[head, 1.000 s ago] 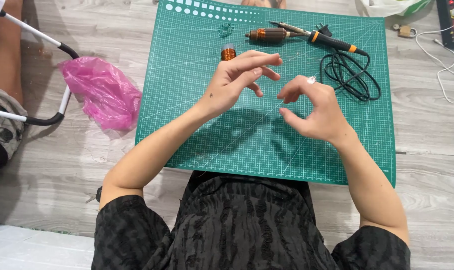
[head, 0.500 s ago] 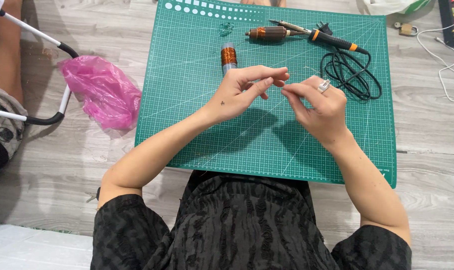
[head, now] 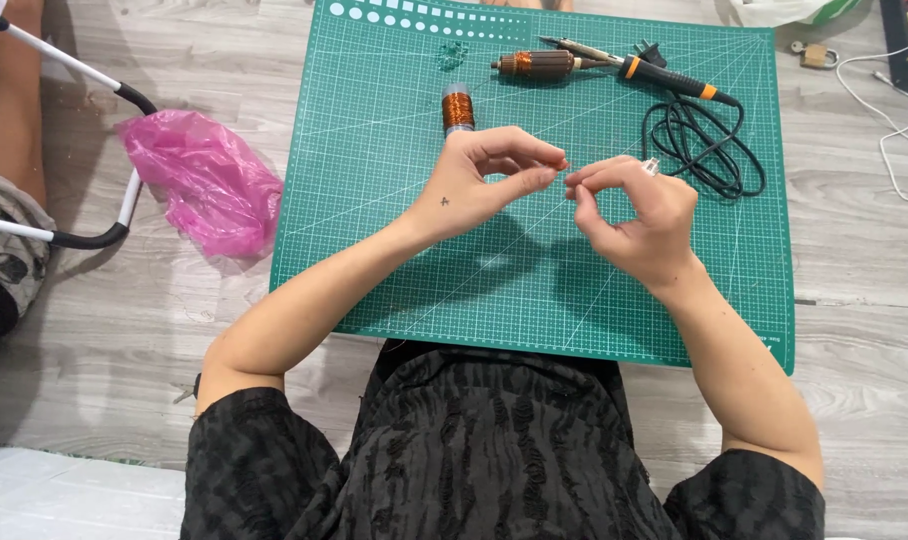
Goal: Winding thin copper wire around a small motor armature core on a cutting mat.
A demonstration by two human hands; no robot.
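Copper wire, too fine to make out clearly, seems to be what both hands are pinching above the middle of the green cutting mat [head: 394,250]; I cannot tell for sure that a strand is there.

Head view: the left hand [head: 474,185] is hovering over the mat with thumb and forefinger closing toward each other, the tips nearly meeting those of the right hand [head: 639,215], which is also pinching with thumb and forefinger and wearing a ring. Just behind the left hand, a copper wire spool [head: 458,108] is standing upright on the mat. Further back, a wound motor armature [head: 534,65] is lying beside a soldering iron [head: 664,78], whose black cord [head: 704,145] is coiling near the right hand. A pink plastic bag [head: 204,180] is resting on the wooden floor left of the mat.

Judging by the pose, the hands are handling a thin strand between fingertips; the next move would call for steady, even tension so it neither slips nor snaps.
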